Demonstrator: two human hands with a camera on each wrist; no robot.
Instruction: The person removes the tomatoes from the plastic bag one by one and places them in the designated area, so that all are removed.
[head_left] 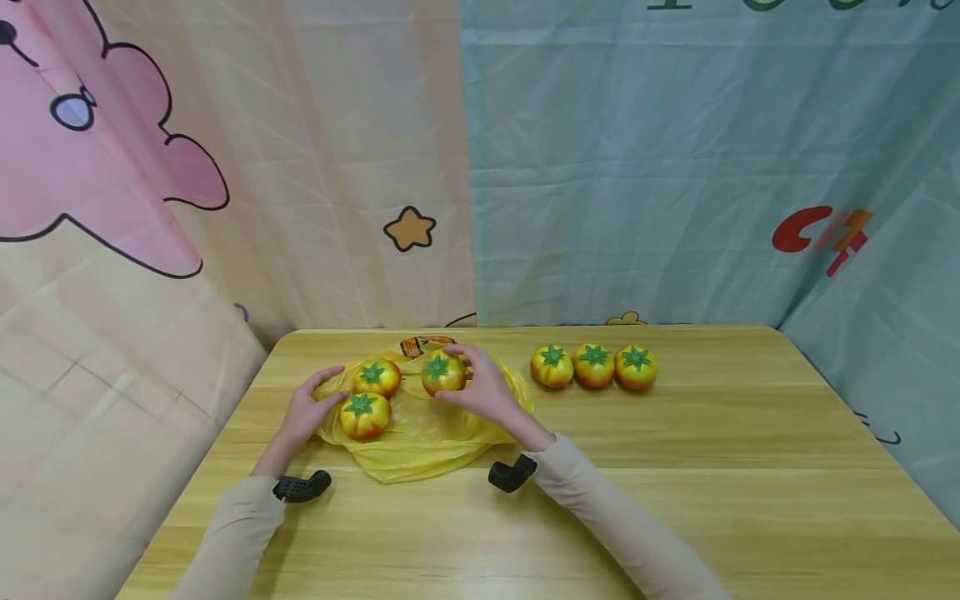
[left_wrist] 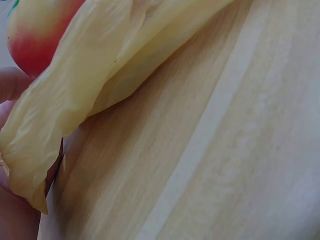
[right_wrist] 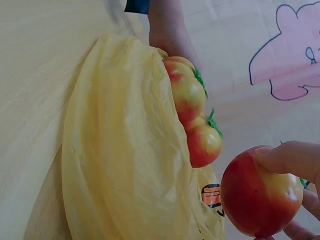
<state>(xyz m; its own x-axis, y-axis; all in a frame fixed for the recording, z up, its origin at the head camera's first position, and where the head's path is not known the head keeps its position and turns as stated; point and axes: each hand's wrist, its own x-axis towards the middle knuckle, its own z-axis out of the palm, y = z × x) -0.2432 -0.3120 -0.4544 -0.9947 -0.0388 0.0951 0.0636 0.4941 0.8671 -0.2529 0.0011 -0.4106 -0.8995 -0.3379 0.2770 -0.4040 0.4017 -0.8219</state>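
My right hand (head_left: pixel 487 387) grips a yellow-and-red tomato (head_left: pixel 442 372) with a green leafy top, above a spread yellow plastic bag (head_left: pixel 420 454). In the right wrist view the thumb presses on that tomato (right_wrist: pixel 260 195). Two more tomatoes sit together on the bag's left part, the rear tomato (head_left: pixel 377 377) and the front tomato (head_left: pixel 365 417). My left hand (head_left: pixel 303 412) is at the bag's left edge beside them, thumb and fingers apart. In the left wrist view the plastic bag (left_wrist: pixel 75 75) drapes over part of that hand, hiding some fingers.
A row of three tomatoes stands right of the bag: a left tomato (head_left: pixel 552 367), a middle tomato (head_left: pixel 593 366) and a right tomato (head_left: pixel 636 368). The wooden table (head_left: pixel 712 467) meets a printed curtain (head_left: pixel 600 167) behind. Black devices (head_left: pixel 303 487) are strapped to both wrists.
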